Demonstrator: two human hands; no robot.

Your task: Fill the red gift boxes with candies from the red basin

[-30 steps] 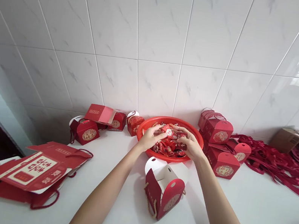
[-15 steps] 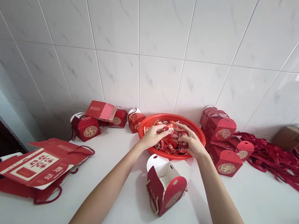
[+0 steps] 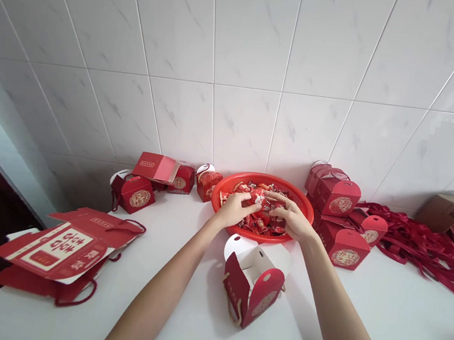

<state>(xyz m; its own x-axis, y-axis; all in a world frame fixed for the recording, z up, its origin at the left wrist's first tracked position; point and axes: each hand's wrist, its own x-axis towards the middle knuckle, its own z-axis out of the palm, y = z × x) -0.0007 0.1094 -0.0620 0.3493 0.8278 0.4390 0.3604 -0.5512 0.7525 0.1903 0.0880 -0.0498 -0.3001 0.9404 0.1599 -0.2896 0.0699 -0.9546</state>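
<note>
at the middle of the frame, the left hand (image 3: 234, 210) pinched a red packet (image 3: 256, 196) between thumb and fingers, over the basket (image 3: 259, 236). the right hand (image 3: 294, 221) curved in from the other side, fingers bent near the same packet; whether they gripped anything, i could not tell. little had changed in 1 second: the 2 hands stayed there, and the packet's pale print grew harder to make out. so handling, it seemed, remained at the basket; the box (image 3: 252, 290), just below, stood lid up on the surface (image 3: 198, 339), untouched.
</note>
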